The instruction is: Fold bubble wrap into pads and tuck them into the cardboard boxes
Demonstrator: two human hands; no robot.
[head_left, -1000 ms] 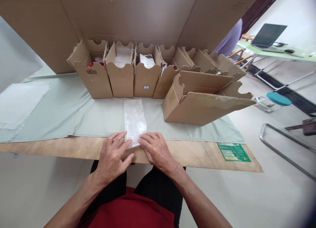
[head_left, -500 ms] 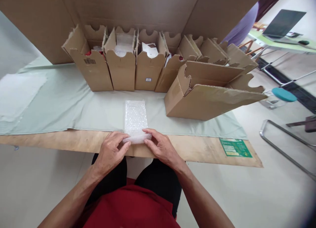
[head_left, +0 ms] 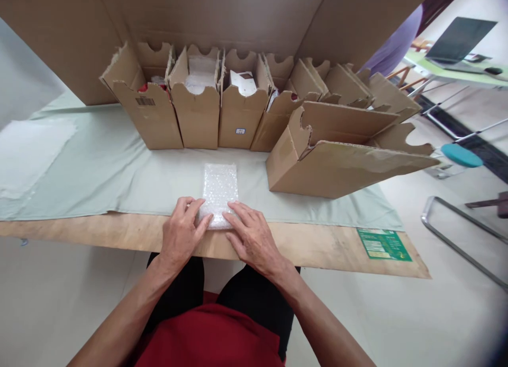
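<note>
A strip of bubble wrap (head_left: pixel 219 189) lies on the pale green cloth (head_left: pixel 99 171), its near end folded back at the table's front edge. My left hand (head_left: pixel 181 234) rests on that folded end from the left, fingers stretched flat. From the right, my right hand (head_left: pixel 250 235) presses the same end, fingers also flat and pointing inward. Both hands touch the wrap without grasping it.
A row of open cardboard boxes (head_left: pixel 198 99) stands behind the wrap, some holding small items. A larger tilted box (head_left: pixel 337 166) sits to the right. A big cardboard sheet (head_left: pixel 218 17) forms the backdrop. A green card (head_left: pixel 383 244) lies on the wooden table edge (head_left: pixel 99 234).
Both hands lifted the near end of the bubble wrap, rolled it away from me, and now press it flat. The visible strip has become shorter.
</note>
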